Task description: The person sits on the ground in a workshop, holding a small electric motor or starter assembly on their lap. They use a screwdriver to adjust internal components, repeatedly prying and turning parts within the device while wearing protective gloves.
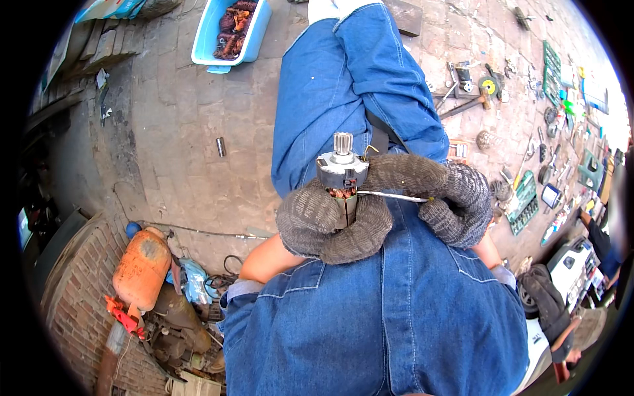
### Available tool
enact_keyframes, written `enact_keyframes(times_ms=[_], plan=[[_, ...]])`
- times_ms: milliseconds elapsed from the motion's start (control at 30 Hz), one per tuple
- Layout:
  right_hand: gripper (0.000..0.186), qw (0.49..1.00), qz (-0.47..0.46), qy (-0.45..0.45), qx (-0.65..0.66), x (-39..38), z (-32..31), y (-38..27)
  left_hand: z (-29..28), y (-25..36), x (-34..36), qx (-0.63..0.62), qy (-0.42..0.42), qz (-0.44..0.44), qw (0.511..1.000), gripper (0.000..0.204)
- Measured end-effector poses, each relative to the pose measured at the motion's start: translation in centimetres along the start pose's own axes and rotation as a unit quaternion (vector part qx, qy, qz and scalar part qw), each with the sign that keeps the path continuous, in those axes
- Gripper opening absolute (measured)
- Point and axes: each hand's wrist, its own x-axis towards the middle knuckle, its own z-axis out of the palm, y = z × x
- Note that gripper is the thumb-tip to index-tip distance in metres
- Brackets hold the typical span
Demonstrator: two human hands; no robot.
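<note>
In front of my lap, my gloved left hand (333, 231) is closed around the lower part of a small motor part (343, 170). That part stands upright, with a toothed metal gear on top, a silver cap, a black ring and copper windings below. My gloved right hand (459, 201) grips a thin metal rod (395, 196), whose handle end is hidden in the glove. The rod's far end reaches the copper windings just under the black ring. My right forefinger stretches along to the side of the cap, beside a short thin wire (371, 150).
A light blue tub (263, 30) of copper windings stands far left of my legs. On the brick floor lie a short metal cylinder (220, 146), a hammer (465, 105), a grinder with a yellow disc (489, 86) and green socket trays (524, 203). An orange gas cylinder (141, 269) is at lower left.
</note>
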Motion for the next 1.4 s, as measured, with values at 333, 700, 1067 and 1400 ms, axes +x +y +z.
enact_keyframes(times_ms=[333,700,1067,1400], plan=[[0.015,1.000,0.005,-0.018,-0.021,0.4,-0.1,-0.2,0.3,0.2,0.0,0.021,0.006,0.003,1.000,0.070],[0.016,0.998,0.050,-0.028,-0.008,0.2,-0.5,0.0,0.7,0.9,-0.6,0.136,0.054,0.022,0.989,0.068],[0.017,0.997,0.074,-0.024,-0.021,-0.5,-0.5,0.2,0.3,0.0,-0.2,0.265,0.134,0.064,0.953,0.063],[0.017,0.998,0.056,-0.001,-0.023,-0.6,-0.7,0.7,0.7,1.2,-0.5,0.267,0.134,0.023,0.954,0.062]])
